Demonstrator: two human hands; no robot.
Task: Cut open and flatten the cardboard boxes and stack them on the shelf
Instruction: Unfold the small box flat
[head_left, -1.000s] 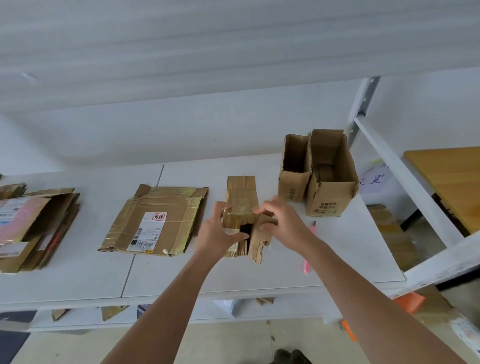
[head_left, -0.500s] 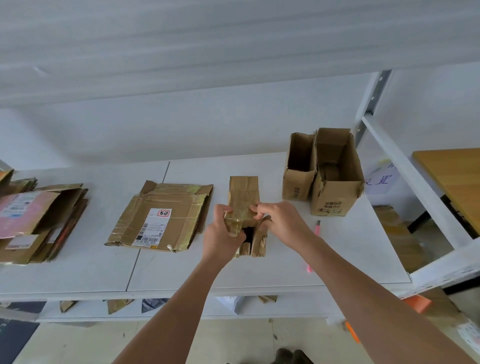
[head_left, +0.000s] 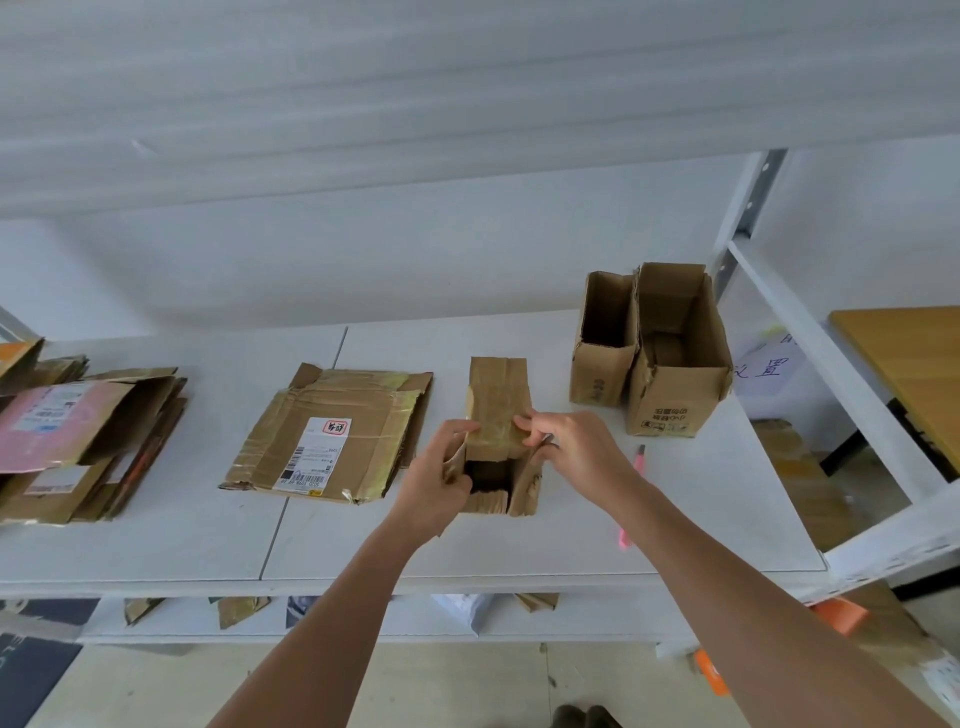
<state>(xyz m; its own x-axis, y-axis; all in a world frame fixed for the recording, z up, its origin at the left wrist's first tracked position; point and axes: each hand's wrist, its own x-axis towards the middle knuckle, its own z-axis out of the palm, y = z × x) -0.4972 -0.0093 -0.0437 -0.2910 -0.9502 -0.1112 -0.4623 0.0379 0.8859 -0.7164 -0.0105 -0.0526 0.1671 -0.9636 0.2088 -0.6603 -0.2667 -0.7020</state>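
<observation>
A small taped cardboard box (head_left: 498, 400) lies on the white shelf (head_left: 519, 551), its near end open with flaps spread. My left hand (head_left: 439, 483) grips the left flap and side of that open end. My right hand (head_left: 576, 452) pinches the top flap at the box's right near corner. A flattened box with a shipping label (head_left: 332, 431) lies to the left. Further left sits a stack of flattened boxes (head_left: 78, 436). A pink box cutter (head_left: 631, 499) lies on the shelf, partly hidden behind my right forearm.
Two open upright boxes (head_left: 654, 353) stand at the back right of the shelf. A shelf post (head_left: 743, 218) and rail run along the right side. A wooden table (head_left: 914, 364) stands beyond it. A lower shelf holds cardboard scraps (head_left: 239, 608).
Both hands have shifted on the small box's open end; the right flap now stands more upright, closer to the box. The camera has tilted slightly.
</observation>
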